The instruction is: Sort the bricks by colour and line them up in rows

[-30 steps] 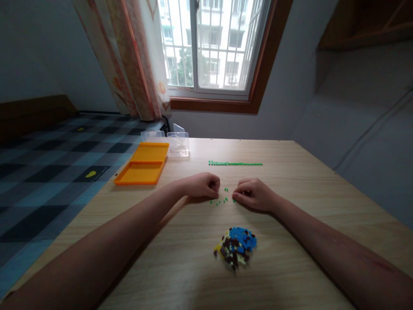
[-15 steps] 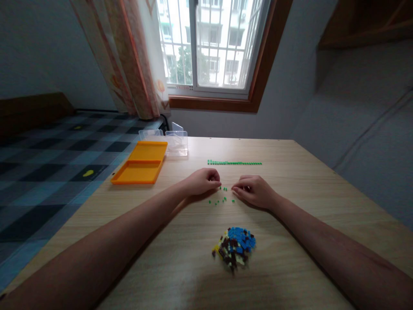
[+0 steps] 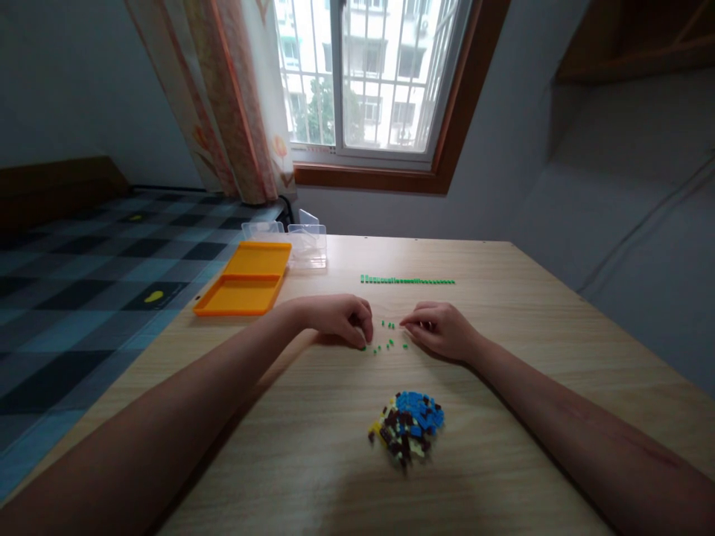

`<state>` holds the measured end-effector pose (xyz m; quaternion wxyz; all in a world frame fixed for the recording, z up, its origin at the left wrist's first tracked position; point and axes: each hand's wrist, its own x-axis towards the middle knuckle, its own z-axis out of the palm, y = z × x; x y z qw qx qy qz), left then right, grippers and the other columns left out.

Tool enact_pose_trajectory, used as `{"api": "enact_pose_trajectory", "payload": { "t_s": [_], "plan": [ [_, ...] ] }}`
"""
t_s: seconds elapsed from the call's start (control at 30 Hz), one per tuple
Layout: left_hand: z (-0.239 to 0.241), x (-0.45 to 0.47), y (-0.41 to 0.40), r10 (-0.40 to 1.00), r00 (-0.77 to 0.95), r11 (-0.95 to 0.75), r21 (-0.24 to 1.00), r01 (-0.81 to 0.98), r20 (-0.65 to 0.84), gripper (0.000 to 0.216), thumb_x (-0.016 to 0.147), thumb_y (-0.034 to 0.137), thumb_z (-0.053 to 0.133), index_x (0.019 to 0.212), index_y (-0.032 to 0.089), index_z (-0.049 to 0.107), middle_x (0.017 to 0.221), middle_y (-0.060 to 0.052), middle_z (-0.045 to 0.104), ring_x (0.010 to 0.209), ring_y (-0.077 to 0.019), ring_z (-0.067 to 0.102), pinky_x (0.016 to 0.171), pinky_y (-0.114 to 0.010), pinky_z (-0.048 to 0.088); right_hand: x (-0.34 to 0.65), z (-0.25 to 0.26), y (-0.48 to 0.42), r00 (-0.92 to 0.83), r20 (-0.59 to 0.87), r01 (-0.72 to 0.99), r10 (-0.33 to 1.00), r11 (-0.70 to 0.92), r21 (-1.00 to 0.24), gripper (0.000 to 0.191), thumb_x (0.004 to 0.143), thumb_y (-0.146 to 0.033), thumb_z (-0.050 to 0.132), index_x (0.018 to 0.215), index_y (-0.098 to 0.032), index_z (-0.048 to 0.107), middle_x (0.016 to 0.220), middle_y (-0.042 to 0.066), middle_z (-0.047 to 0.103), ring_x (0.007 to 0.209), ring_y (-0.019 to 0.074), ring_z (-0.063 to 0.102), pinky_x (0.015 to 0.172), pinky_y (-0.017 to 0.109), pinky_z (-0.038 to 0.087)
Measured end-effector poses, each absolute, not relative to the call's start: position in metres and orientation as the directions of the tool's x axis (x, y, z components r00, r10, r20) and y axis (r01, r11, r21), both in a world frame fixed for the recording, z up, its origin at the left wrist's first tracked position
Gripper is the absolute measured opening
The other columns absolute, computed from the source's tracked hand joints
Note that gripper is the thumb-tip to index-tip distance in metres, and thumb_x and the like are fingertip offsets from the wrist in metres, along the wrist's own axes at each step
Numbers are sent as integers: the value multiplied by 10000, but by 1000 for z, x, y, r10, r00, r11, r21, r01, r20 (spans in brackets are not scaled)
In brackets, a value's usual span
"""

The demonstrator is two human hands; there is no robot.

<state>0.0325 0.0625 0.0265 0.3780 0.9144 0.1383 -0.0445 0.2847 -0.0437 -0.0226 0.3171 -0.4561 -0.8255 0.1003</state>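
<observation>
Work at a pale wood-grain table (image 3: 491,461). Left hand (image 3: 338,316) to the left of the scatter, fingers curled downward, thumb and fingertips at a small green piece (image 3: 364,348). Cannot tell firm pinch from light touch there (piece tiny and partly hidden). Right hand (image 3: 441,331) on the opposite side, thumb and forefinger pointing inward, tips close together, just beside a pair of green bits. Cannot tell grip from no grip at those tips. Hands apart from each other — loose green pieces (image 3: 391,343) scattered on the table between.

Beyond both hands: long straight row of green pieces (image 3: 410,281), running side to side, looking taller toward the left end. Nearer than the hands: mixed heap (image 3: 413,424) of small bricks — blue at upper right, dark brown and cream through the rest, some yellow at the left edge.

Toward the table's far left: orange case (image 3: 243,295), opened out in two halves; just behind, clear plastic boxes (image 3: 307,254). Farther left, bed (image 3: 56,298) with checked cover. Behind the table, barred window (image 3: 385,74), patterned curtain (image 3: 223,89) alongside.
</observation>
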Motion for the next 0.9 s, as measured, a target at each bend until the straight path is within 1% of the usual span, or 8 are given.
{"api": "enact_pose_trajectory", "payload": {
  "t_s": [0.07, 0.17, 0.43, 0.53, 0.63, 0.7, 0.9],
  "plan": [
    [26, 33, 62, 212, 960, -693, 665, 278, -181, 124, 754, 263, 744, 860, 221, 792, 951, -23, 635, 876, -156, 591, 820, -256, 456, 285, -23, -43, -380, 437, 687, 815, 565, -456, 184, 870, -166, 609, 916, -177, 786, 761, 42, 696, 616, 113, 566, 595, 242, 417],
    [25, 33, 61, 228, 952, -711, 633, 306, -204, 127, 747, 210, 737, 854, 231, 803, 953, -19, 631, 870, -148, 607, 829, -250, 465, 284, -23, -44, -380, 442, 688, 812, 568, -452, 178, 871, -169, 611, 907, -177, 785, 754, 40, 695, 608, 112, 564, 589, 241, 415],
    [31, 37, 55, 274, 929, -763, 532, 368, -250, 171, 709, 184, 701, 851, 208, 794, 935, -16, 627, 739, -119, 548, 680, -224, 442, 283, -23, -45, -393, 444, 671, 805, 581, -460, 178, 883, -196, 608, 906, -181, 784, 726, 32, 679, 605, 111, 557, 586, 242, 406],
    [33, 38, 53, 278, 923, -767, 518, 380, -265, 181, 685, 184, 689, 838, 192, 786, 938, -21, 622, 719, -119, 531, 652, -228, 429, 283, -23, -45, -398, 442, 669, 804, 584, -459, 184, 888, -202, 604, 913, -179, 785, 720, 33, 674, 610, 114, 555, 586, 244, 405],
    [32, 39, 52, 283, 923, -758, 529, 381, -260, 177, 671, 180, 677, 817, 177, 778, 917, -22, 619, 716, -119, 530, 647, -227, 421, 283, -23, -45, -396, 443, 667, 804, 584, -463, 181, 887, -195, 607, 914, -178, 785, 721, 32, 673, 608, 112, 554, 588, 243, 403],
    [30, 40, 52, 325, 912, -735, 539, 411, -252, 178, 681, 192, 663, 822, 175, 771, 883, -16, 631, 706, -118, 531, 635, -222, 409, 282, -22, -45, -394, 446, 667, 803, 584, -463, 177, 888, -195, 611, 909, -180, 786, 721, 31, 672, 610, 111, 555, 590, 243, 402],
    [20, 46, 51, 522, 831, -643, 551, 531, -193, 185, 736, 257, 631, 842, 159, 746, 759, -4, 672, 667, -122, 541, 612, -226, 386, 281, -22, -45, -383, 441, 684, 812, 570, -454, 177, 888, -205, 615, 918, -187, 789, 740, 31, 674, 597, 102, 547, 577, 234, 395]
  ]
}}
